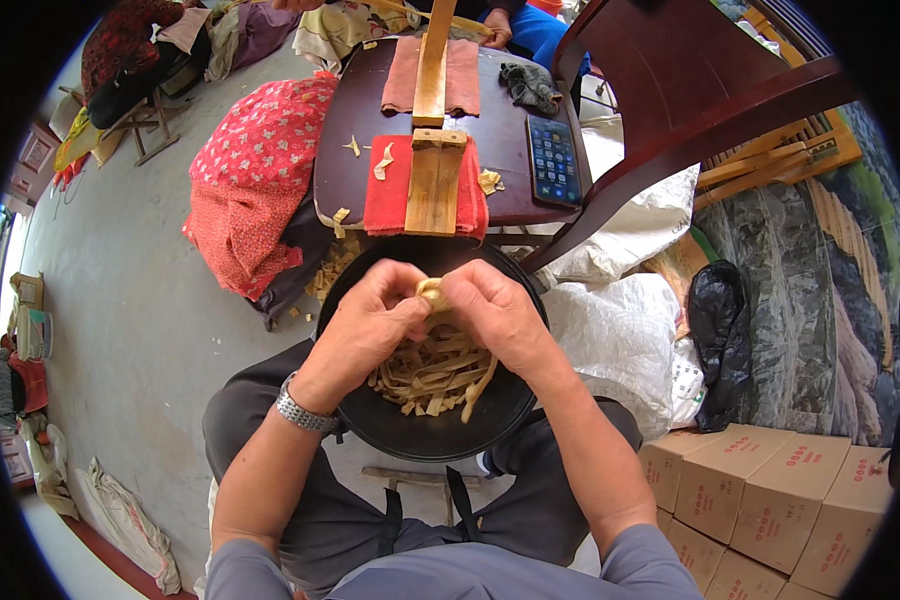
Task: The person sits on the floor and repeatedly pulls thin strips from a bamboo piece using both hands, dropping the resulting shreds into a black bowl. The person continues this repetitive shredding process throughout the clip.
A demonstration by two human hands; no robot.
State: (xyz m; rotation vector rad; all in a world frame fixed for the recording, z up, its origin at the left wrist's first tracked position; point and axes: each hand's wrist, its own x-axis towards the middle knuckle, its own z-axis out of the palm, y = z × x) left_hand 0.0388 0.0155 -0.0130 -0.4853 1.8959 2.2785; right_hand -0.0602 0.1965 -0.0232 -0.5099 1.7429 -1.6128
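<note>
Both my hands meet over a round black basin (435, 442) between my knees. My left hand (379, 311), a metal-band watch on its wrist, pinches a pale yellow twisted strip (435, 294) from the left. From the right, my right hand (499, 311) grips the same strip; part of it is hidden by the fingers. Below them, a heap of pale, flat, knotted-looking strips (439, 375) lies in the basin. One strip end (471, 405) droops over the heap's right side. What the strips are made of, I cannot tell.
A dark red wooden chair (517, 180) stands just ahead, bearing a wooden clamp-like block (433, 184) on red cloth (382, 206), a smartphone (553, 161) and a grey rag (529, 86). A co-worker's hand (498, 30) shows beyond. White sacks (615, 330) and cardboard boxes (787, 465) lie right.
</note>
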